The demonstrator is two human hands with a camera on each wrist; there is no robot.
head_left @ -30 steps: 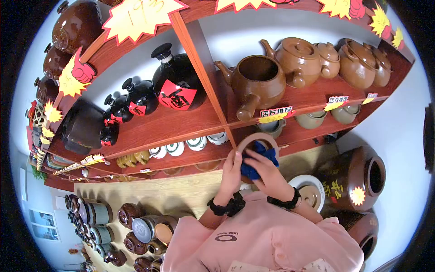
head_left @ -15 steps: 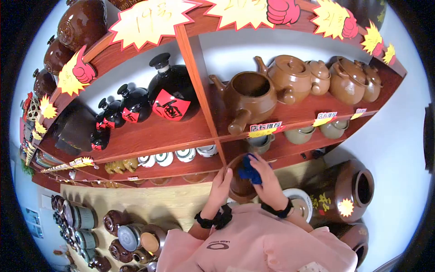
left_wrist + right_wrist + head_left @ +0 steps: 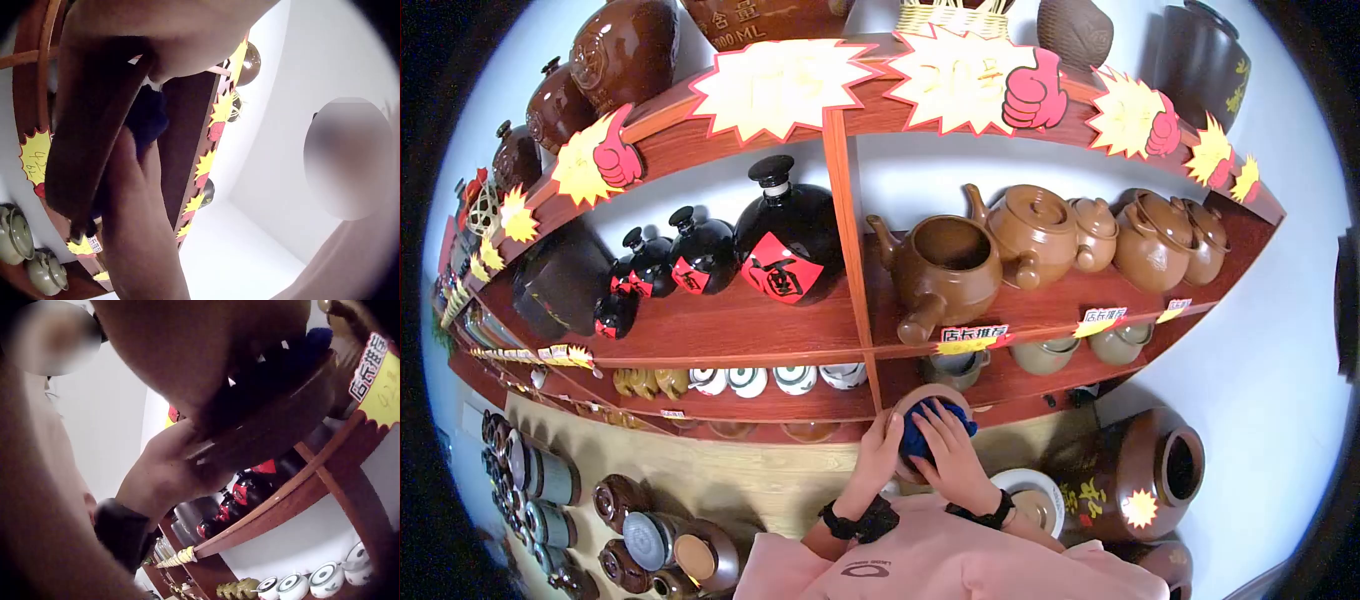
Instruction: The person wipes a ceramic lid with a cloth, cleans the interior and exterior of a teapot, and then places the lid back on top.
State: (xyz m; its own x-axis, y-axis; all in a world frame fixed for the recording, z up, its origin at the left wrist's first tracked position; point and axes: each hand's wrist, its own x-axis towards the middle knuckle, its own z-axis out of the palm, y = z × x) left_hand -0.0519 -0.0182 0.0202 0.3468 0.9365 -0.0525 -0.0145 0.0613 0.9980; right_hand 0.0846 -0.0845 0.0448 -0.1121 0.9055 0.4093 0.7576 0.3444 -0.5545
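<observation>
My left hand [image 3: 876, 458] grips the side of a shallow round brown clay dish [image 3: 909, 468], its thumb at the rim. In my right hand [image 3: 950, 458] is a dark blue cloth [image 3: 913, 438], pressed into the open face of the dish with the fingers spread over it. The head view shows the dish in front of my chest, just below the shelf edge. From the right wrist, the dish [image 3: 269, 434] appears edge-on and dark, with a bit of blue cloth [image 3: 320, 341] beyond the fingers. Cloth [image 3: 149, 115] also shows between the hands in the left wrist view.
A red-brown shelf [image 3: 730, 340] stands ahead, holding a lidless brown clay teapot [image 3: 948, 262], other lidded pots and black bottles [image 3: 788, 245]. Large brown jars [image 3: 1125, 470] stand at the right. Several jars [image 3: 655, 540] crowd the floor at the left.
The head view has tilted upward, so the shelf and my hands appear lower. My right hand has moved the cloth around over the dish, while the left keeps its hold and the dish's tilt varies.
</observation>
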